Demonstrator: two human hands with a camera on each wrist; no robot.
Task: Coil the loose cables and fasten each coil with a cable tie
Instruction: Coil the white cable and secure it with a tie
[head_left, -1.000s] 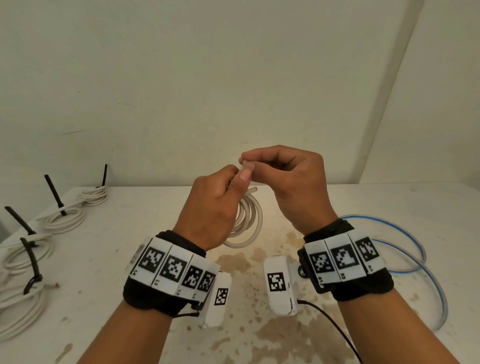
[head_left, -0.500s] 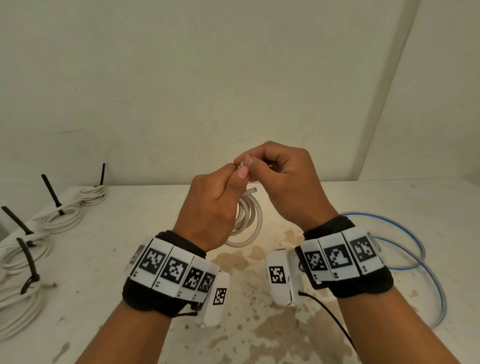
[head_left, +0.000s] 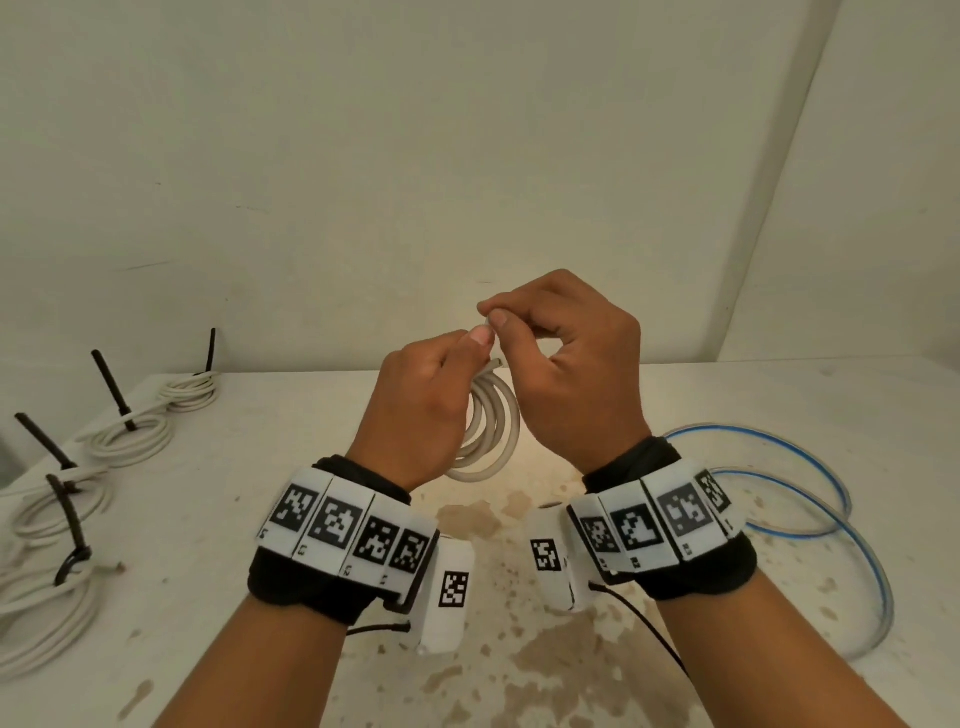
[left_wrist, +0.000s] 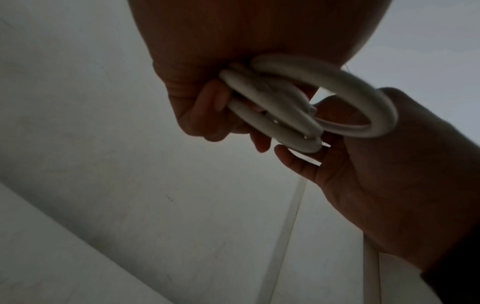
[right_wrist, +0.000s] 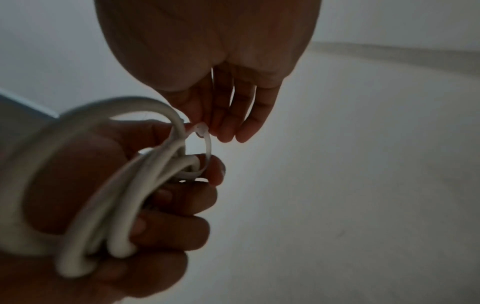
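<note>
My left hand (head_left: 426, 410) grips a small white cable coil (head_left: 491, 431) in the air above the table, fingers curled round its bunched turns (left_wrist: 272, 111). A thin white cable tie (right_wrist: 206, 148) loops round the bundle. My right hand (head_left: 566, 358) pinches the tie's upper end between thumb and forefinger, just above the left thumb. In the right wrist view the coil (right_wrist: 85, 185) hangs over the left hand and the tie head (right_wrist: 201, 129) sits at my right fingertips.
Several white coils (head_left: 130, 439) fastened with black ties (head_left: 111, 387) lie along the table's left edge. A loose blue-striped cable (head_left: 810, 509) sprawls at the right. The stained white table (head_left: 519, 649) meets a wall behind.
Both hands have stayed close together above the table. The right hand's pinch has shifted slightly up and right along the tie. The coil remains held in the left hand.
</note>
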